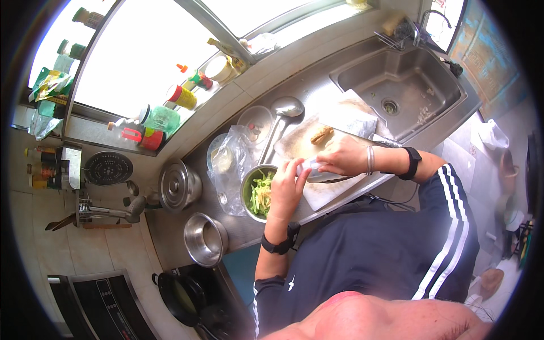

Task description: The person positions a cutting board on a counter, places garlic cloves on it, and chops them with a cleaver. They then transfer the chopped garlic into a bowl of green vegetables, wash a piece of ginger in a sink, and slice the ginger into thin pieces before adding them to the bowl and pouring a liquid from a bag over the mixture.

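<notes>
My left hand [287,187] and my right hand [343,156] meet over the counter, both closed on a small whitish translucent item [309,165], whose exact kind I cannot tell. Beneath them lies a pale cutting board [331,193], with a brown piece of food [321,134] on it, just beyond my right hand. A cleaver [359,123] with a broad blade rests at the board's far right. Close by my left hand stands a metal bowl [245,191] of shredded green vegetables [260,193], partly hidden by that hand.
A steel sink [408,91] is at the upper right. Left of the board are a large metal ladle [287,106], a clear plastic bag [231,170], a lidded pot [179,185] and a steel bowl [205,239]. A black wok [180,297] sits at the lower left. Jars line the windowsill.
</notes>
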### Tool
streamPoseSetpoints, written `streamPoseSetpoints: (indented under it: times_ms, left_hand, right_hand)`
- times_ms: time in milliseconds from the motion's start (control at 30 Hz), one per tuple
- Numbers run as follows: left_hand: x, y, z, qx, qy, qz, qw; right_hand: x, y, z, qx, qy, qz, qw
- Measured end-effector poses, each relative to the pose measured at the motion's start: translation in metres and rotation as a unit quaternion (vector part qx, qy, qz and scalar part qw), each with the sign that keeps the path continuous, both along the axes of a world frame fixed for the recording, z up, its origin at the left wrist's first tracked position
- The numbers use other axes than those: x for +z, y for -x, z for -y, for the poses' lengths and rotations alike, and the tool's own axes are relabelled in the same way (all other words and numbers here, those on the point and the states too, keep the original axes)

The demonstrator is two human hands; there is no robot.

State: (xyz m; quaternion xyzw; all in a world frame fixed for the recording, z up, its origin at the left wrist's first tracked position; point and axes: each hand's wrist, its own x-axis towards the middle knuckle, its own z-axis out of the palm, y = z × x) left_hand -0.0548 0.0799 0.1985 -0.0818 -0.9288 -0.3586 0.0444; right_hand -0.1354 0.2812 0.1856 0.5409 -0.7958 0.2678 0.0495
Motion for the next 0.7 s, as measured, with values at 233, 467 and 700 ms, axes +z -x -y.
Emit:
streamPoseSetpoints:
  times_ms: [233, 467, 700]
  left_hand:
    - [-0.011, 0.000, 0.009, -0.123, 0.011, -0.190, 0.974]
    - [-0.002, -0.004, -0.001, 0.001, -0.008, -0.001, 1.000]
    - [-0.010, -0.005, 0.006, -0.083, 0.023, -0.125, 0.988]
  right_hand:
    - [0.005, 0.006, -0.004, 0.004, -0.014, 0.056, 0.998]
    - [0.011, 0.011, -0.004, 0.014, -0.040, 0.039, 0.998]
    - [0.001, 0.023, -0.001, 0.055, -0.053, 0.120, 0.990]
